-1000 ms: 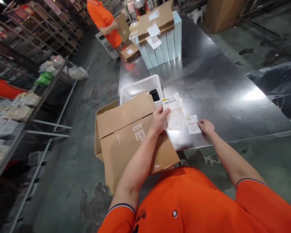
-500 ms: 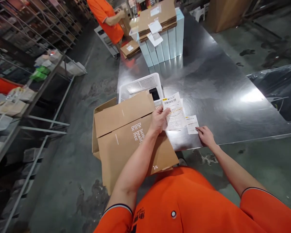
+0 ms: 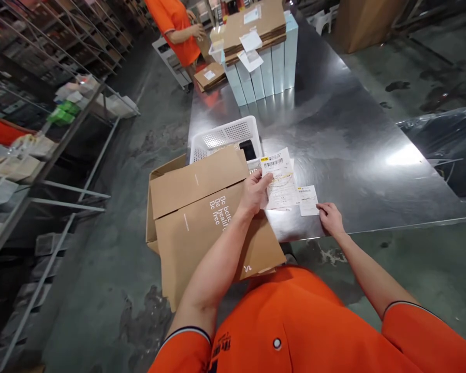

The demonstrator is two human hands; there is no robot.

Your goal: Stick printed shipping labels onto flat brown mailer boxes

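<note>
My left hand is closed on a printed shipping label with a yellow mark and a barcode, its thumb lying on top. Other paper edges show behind that sheet. Pinched at its right edge by my right hand is a smaller label, which meets the larger one at its left side; whether the two are joined I cannot tell. Below my left forearm lies a flattened cardboard box with white lettering, partly hidden by the arm.
A white plastic basket holding a black object stands on the steel table. Farther back, pale blue boxes carry stacked cardboard. A co-worker in orange stands beyond. Metal shelving runs along the left.
My right hand has shifted slightly to the right, and the smaller label now shows a little more of its right edge. My left hand keeps its grip on the larger label.
</note>
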